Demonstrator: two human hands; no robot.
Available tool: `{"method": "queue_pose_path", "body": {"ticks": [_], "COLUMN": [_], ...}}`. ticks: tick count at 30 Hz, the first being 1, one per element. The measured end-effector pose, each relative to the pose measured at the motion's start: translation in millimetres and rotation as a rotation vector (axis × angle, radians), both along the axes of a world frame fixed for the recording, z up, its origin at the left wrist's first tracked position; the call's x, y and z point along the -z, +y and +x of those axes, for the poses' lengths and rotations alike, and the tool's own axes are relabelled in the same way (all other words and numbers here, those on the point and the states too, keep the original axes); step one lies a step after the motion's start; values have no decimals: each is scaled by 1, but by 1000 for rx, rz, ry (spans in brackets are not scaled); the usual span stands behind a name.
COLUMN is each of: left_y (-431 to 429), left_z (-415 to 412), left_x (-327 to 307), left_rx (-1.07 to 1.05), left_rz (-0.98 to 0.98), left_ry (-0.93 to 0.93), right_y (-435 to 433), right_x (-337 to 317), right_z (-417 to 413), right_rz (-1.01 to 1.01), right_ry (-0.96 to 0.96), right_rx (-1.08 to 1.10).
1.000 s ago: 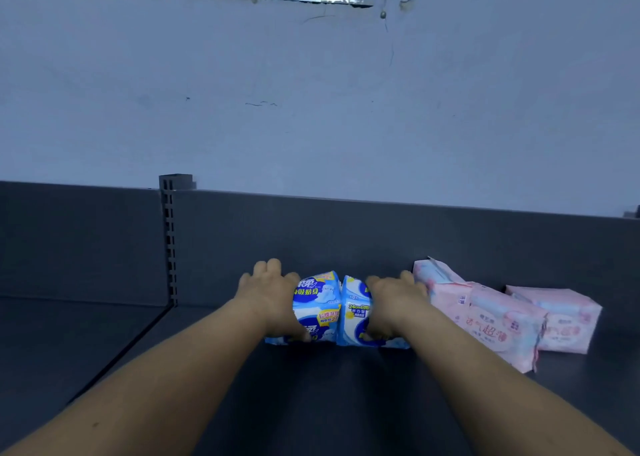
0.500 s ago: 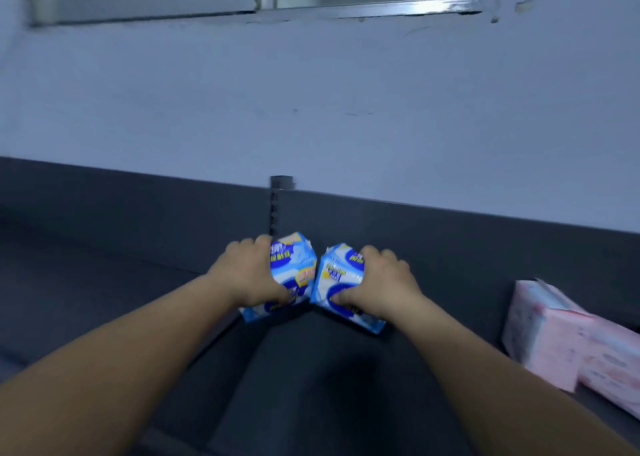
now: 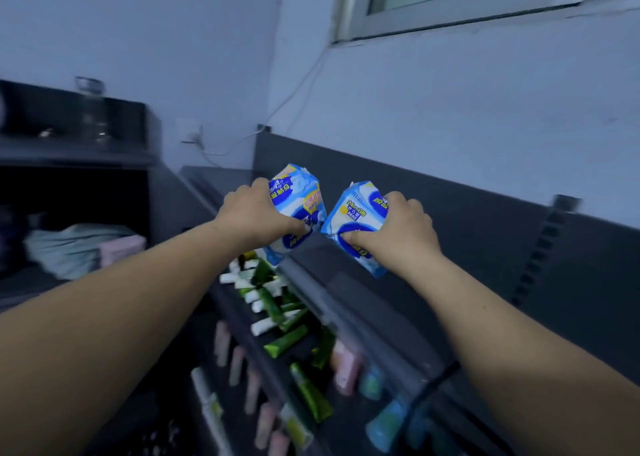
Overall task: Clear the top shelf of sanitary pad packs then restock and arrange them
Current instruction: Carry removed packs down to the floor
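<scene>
**A:** What are the fingers doing?

**B:** The left hand [image 3: 254, 215] has its fingers [image 3: 256, 184] curled over a blue-and-white left pack [image 3: 300, 206], with the thumb pressed across its front. The right hand [image 3: 398, 234] grasps the right pack [image 3: 353, 218] the same way.

**A:** Where do the packs sit?

**B:** Both are tilted. Their lower corners nearly meet between the two thumbs, and their tops lean apart. The right pack is over the front edge of the top shelf [image 3: 363, 296]; I cannot tell whether it touches. The left pack hangs just past that edge.

**A:** And below the fingers?

**B:** Green and white tubes [image 3: 287, 338] lie on a lower shelf [image 3: 304, 351].
</scene>
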State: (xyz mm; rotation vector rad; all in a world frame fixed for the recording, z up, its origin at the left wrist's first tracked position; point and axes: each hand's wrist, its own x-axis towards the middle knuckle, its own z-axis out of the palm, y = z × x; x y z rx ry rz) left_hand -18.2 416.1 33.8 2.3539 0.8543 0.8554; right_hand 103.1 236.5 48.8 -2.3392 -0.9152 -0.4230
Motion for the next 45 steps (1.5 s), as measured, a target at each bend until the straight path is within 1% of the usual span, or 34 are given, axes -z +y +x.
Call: {"method": "queue_pose_path", "body": {"ticks": [5,8,10,13,16,18,20,21,23,25,27,31,34,36,38,41,43,45], "left_y": [98,138,166,202,233,239,248,252,260,264,270,280,289,289,290,294,298,302], "left_z": [-77,-102,-121,-146,-165,-173,-179,-181,-185,-190,-193,-190,-179,-170,-164,-157,-153,-148], "left_x": [32,52,69,109,164,193,231,250,296,337,382,476,556,593,632,700,744,785], "left_rx": [-148,-217,-237,-261,-332,-378,-417,-435,-507,-570,-621,-651,-737,-796,-853,-890,-902,-925], "left_rz": [-110,-130,-221,-394,-569,-654,-790,-861,-981,-1056,-1109,-1177,-1162,-1123,-1041,-937,-912,-910], "left_ry": [46,43,19,-11,-10,-11,-69,-110,-133,-131,-113,-49,33,115,219,373,426,442], "right_y": [117,163,199,242,280,296,316,324,343,353,364,377,380,385,393,408,420,430], "right_x": [27,44,64,104,156,189,230,248,294,335,383,486,559,606,656,729,774,820], "right_z": [-57,-79,-91,-109,-121,-125,-132,-135,-134,-134,-132,-120,-110,-105,-102,-105,-113,-115], "right_rz": [-47,-42,-41,-54,-81,-74,-95,-109,-145,-134,-123,-157,-222,-255,-300,-331,-356,-362], "right_ry": [76,128,194,349,542,680,819,867,948,1040,1119,1183,1195,1168,1150,1134,1116,1051], "right_rx": [-133,-165,-189,-232,-259,-261,-256,-252,-227,-229,-184,-108,-36,-1,23,8,-16,-14]}}
